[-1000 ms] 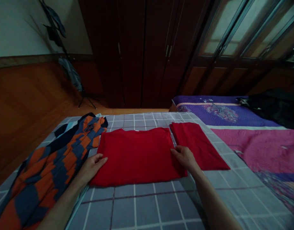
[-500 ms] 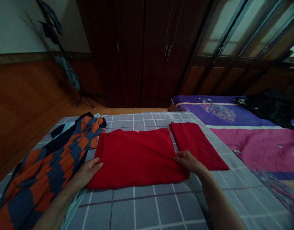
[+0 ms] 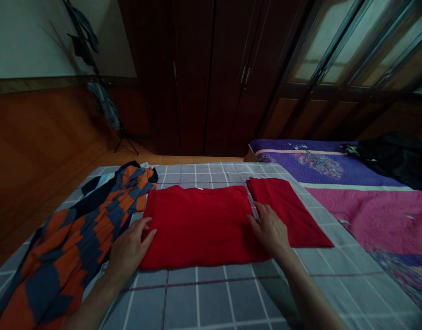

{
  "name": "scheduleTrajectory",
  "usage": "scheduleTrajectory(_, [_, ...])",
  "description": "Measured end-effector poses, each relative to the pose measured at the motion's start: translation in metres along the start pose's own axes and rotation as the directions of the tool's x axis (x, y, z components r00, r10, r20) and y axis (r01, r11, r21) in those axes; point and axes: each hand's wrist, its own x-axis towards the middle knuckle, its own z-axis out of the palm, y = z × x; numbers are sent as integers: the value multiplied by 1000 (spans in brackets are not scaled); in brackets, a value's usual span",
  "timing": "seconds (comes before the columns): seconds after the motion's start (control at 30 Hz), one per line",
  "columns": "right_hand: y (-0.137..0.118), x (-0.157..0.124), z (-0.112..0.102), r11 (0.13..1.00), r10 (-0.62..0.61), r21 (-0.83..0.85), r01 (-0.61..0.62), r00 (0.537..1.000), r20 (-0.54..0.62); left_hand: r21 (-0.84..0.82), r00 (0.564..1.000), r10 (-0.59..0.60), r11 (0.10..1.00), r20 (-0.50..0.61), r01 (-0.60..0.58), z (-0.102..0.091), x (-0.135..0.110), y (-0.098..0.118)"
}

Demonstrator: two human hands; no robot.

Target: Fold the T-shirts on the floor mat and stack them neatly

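A red T-shirt (image 3: 197,224) lies flat and folded into a wide rectangle on a grey checked bedsheet (image 3: 211,293). My left hand (image 3: 130,250) rests with spread fingers on the shirt's left edge, beside an orange and navy striped garment (image 3: 90,229). My right hand (image 3: 269,229) lies on the shirt's right edge, its fingertips close to a narrower folded red cloth (image 3: 293,211). Neither hand visibly grips the fabric.
A purple and pink quilt (image 3: 379,215) covers the bed to the right, with a dark garment (image 3: 393,160) on it. A dark wooden wardrobe (image 3: 193,78) stands beyond the bed. A clothes stand (image 3: 104,105) rises on the wooden floor at left.
My right hand has moved up the shirt's right edge. The shirt's lower left corner has shifted inward, and my left fingers have lifted and spread. The view has moved slightly.
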Motion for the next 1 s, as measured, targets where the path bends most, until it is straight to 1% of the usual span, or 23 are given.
scheduleTrajectory(0.03, [-9,-4,4,991,-125,-49,123,991,-38,24,994,97,995,-43,-96,1,-2,2])
scheduleTrajectory(0.07, [-15,-9,10,966,-249,-85,245,968,-38,46,979,195,980,-51,-193,2,-5,3])
scheduleTrajectory(0.1, [-20,-14,17,934,-345,-101,343,938,-5,71,960,277,959,-31,-275,3,-7,2])
scheduleTrajectory(0.13, [-22,-20,26,905,-408,-111,410,912,44,97,941,337,937,11,-337,4,-8,1])
scheduleTrajectory(0.17, [-23,-25,34,886,-439,-121,448,893,96,123,926,372,918,56,-376,5,-9,-1])
scheduleTrajectory(0.2, [-22,-30,42,881,-438,-132,455,888,138,154,921,381,908,87,-390,4,-10,-3])
scheduleTrajectory(0.23, [-21,-35,48,888,-413,-148,436,896,161,186,924,371,905,94,-382,4,-11,-4])
scheduleTrajectory(0.3, [-24,-41,56,909,-354,-177,377,923,150,231,933,356,905,52,-358,5,-12,-2])
scheduleTrajectory(0.37, [-36,-44,58,906,-368,-170,386,921,128,237,921,388,894,11,-380,9,-14,5])
scheduleTrajectory(0.4, [-45,-44,59,891,-411,-148,429,901,138,228,908,419,882,18,-412,13,-15,9])
scheduleTrajectory(0.47, [-60,-41,60,842,-510,-82,533,837,199,204,878,471,855,83,-477,23,-18,17])
scheduleTrajectory(0.5, [-63,-38,60,822,-541,-53,567,808,234,195,870,477,848,126,-493,27,-20,18])
scheduleTrajectory(0.53, [-61,-34,60,815,-550,-40,578,794,260,188,866,470,847,169,-497,31,-21,18])
scheduleTrajectory(0.57, [-54,-30,60,821,-538,-46,569,798,271,185,867,454,852,204,-489,35,-22,17])
scheduleTrajectory(0.63, [-28,-20,58,854,-474,-108,509,846,245,181,874,417,867,251,-465,37,-24,13])
scheduleTrajectory(0.7, [0,-14,54,883,-400,-191,429,900,172,173,876,403,874,267,-455,37,-24,10])
scheduleTrajectory(0.77, [13,-14,51,902,-343,-246,355,935,94,161,874,411,874,260,-459,36,-24,9])
scheduleTrajectory(0.8, [10,-18,51,908,-329,-254,334,942,66,155,873,417,873,252,-462,36,-24,9])
scheduleTrajectory(0.83, [0,-22,52,911,-329,-247,332,943,54,151,873,422,873,244,-464,36,-24,9])
scheduleTrajectory(0.9, [-35,-33,57,899,-388,-186,396,918,83,149,874,424,873,237,-464,37,-25,10])
scheduleTrajectory(0.93, [-55,-37,61,879,-443,-133,457,888,121,149,874,424,873,238,-464,38,-25,10])
scheduleTrajectory(0.97, [-74,-38,65,848,-510,-71,525,845,160,148,874,422,874,238,-463,39,-25,10])
scheduleTrajectory(1.0, [-89,-36,69,806,-579,-5,592,789,205,149,875,421,875,238,-461,40,-25,9])
